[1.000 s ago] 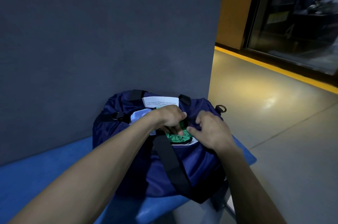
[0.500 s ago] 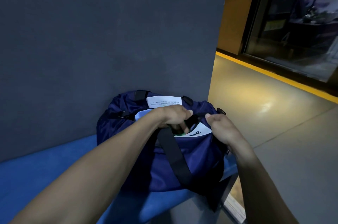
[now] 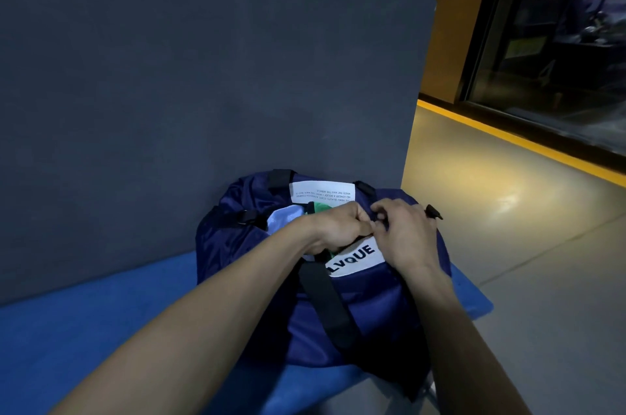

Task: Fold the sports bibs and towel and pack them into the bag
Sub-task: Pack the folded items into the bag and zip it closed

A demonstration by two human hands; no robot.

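On the left, a blue padded bench (image 3: 84,330) along a dark grey wall (image 3: 203,59). On the bench, against the wall, a navy bag (image 3: 372,313) with a black strap (image 3: 325,299) over its front. At the open top of the bag, a pale blue cloth (image 3: 283,220), maybe the towel but hard to tell, and next to it a small piece of green bib (image 3: 320,208), both inside the opening. Behind them, a white label (image 3: 321,191) with small upside-down print.

In the middle, left hand (image 3: 338,228) with fingers curled tight at the bag opening, gripping the bag edge; exact thing under the fingers hidden. Just below, a white patch (image 3: 355,257) with the letters "LVQUE".

Touching the left hand, right hand (image 3: 406,235) with fingers bent and pinching at the top edge of the bag. The 2 hands meet knuckle to knuckle.

On the right, a grey floor (image 3: 542,279), a yellow line (image 3: 508,140), and a dark window (image 3: 559,59).
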